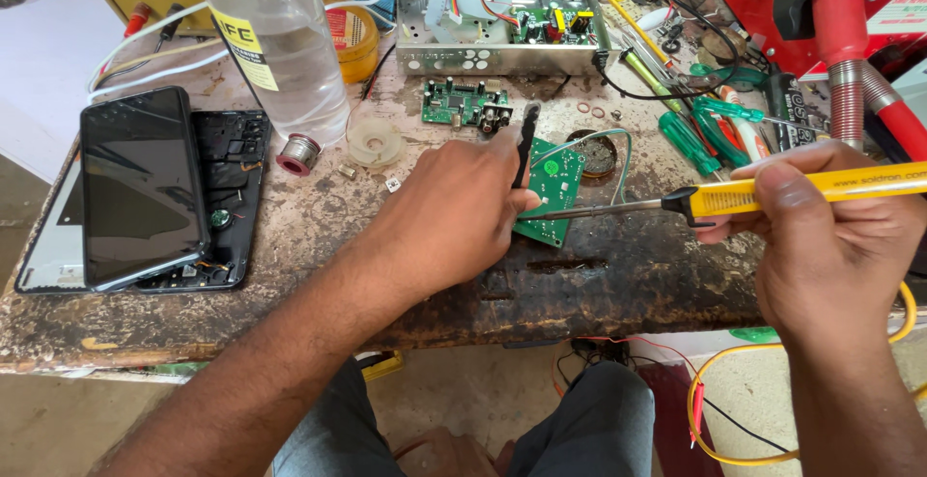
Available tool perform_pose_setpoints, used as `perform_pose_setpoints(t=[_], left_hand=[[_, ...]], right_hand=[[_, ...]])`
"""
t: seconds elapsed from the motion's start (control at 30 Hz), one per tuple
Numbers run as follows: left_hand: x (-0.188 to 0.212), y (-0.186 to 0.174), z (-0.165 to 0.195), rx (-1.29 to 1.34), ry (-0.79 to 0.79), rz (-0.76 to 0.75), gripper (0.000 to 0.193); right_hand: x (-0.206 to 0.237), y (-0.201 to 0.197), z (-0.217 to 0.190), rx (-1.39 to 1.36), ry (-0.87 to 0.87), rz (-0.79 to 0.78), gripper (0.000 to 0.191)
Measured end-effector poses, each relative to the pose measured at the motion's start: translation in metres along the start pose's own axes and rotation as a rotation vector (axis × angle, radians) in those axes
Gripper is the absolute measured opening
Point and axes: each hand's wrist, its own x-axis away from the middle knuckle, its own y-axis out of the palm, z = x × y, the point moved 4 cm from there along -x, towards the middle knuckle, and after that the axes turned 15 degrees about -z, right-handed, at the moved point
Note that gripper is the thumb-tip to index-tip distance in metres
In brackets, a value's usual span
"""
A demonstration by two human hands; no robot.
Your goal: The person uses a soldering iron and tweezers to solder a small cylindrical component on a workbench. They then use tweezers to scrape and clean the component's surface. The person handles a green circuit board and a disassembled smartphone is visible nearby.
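My left hand (454, 211) rests on the worn bench and grips black tweezers (524, 139) over a small green circuit board (552, 192). My right hand (821, 236) holds a yellow-handled soldering iron (772, 194). Its metal tip points left and reaches the board's near edge beside my left fingers. Thin wires loop up from the board toward a round tin (594, 152).
A dark phone (140, 187) lies on an opened phone back (232, 182) at left. A clear plastic bottle (280, 42), a solder spool (298, 153), another green board (463, 103), an open metal chassis (502, 18) and green-handled screwdrivers (690, 139) crowd the far side.
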Motion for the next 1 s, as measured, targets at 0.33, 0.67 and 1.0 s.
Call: perform_pose_setpoints(t=[0.33, 0.67, 1.0], left_hand=[[0.003, 0.001, -0.006, -0.003, 0.031, 0.035, 0.025], [0.005, -0.001, -0.004, -0.008, 0.031, 0.037, 0.025], [0.009, -0.003, -0.002, -0.018, 0.002, 0.013, 0.027]], right_hand=[[-0.001, 0.009, -0.010, 0.079, -0.023, -0.053, 0.015], [0.000, 0.018, -0.028, 0.232, -0.100, -0.119, 0.017], [0.001, 0.018, -0.028, 0.176, -0.071, -0.078, 0.016]])
